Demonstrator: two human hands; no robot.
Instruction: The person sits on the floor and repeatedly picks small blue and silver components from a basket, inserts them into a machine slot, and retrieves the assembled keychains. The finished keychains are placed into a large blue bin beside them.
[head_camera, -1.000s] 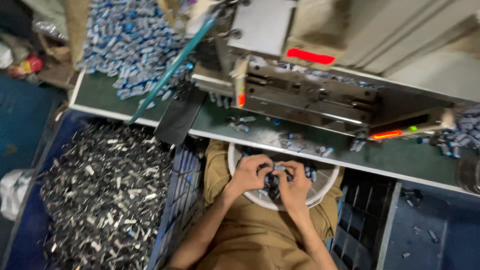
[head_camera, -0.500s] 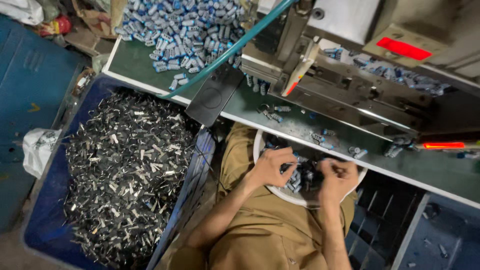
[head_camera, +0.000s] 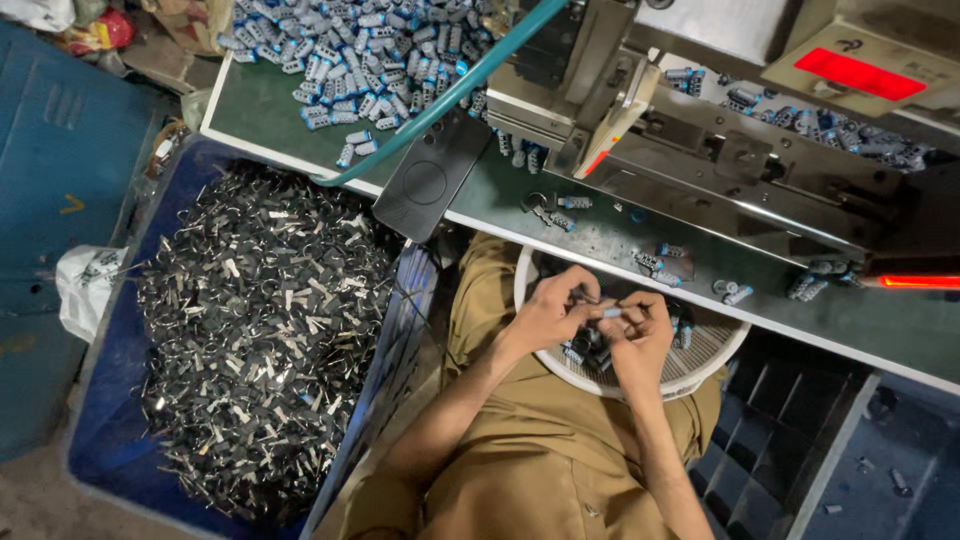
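Landmark: the white round basket (head_camera: 700, 372) resting on the person's lap, just below the green bench (head_camera: 270, 110). Both hands meet over the basket's centre. Left hand (head_camera: 548, 312) and right hand (head_camera: 638, 335) are each curled, fingertips pinching one small blue-grey part (head_camera: 610, 313) that sits between them — its long axis runs approx. left-right, hand to hand. Neither hand is clearly nearer; both touch it. More dark and blue parts (head_camera: 585, 350) lie in the basket directly under the hands, so the supply is below and slightly toward the body. Up and left of the basket, on the bench, lies a large heap of blue-grey parts (head_camera: 370, 50); a few strays (head_camera: 560, 208) sit on the bench just above the basket rim. A black flat phone (head_camera: 432, 175) lies on the bench edge, up-left of the basket, with a teal hose (head_camera: 440, 100) crossing above it. Far left of the basket, on the floor, a blue crate (head_camera: 110, 440) holds shiny metal clips (head_camera: 260, 330). Signs — a red rectangular label (head_camera: 858, 73) on a tilted beige panel of the machine (head_camera: 760, 150), up-right of the basket; a red lit strip (head_camera: 918, 282) to the right of the basket at bench level. Text on either cannot be told.
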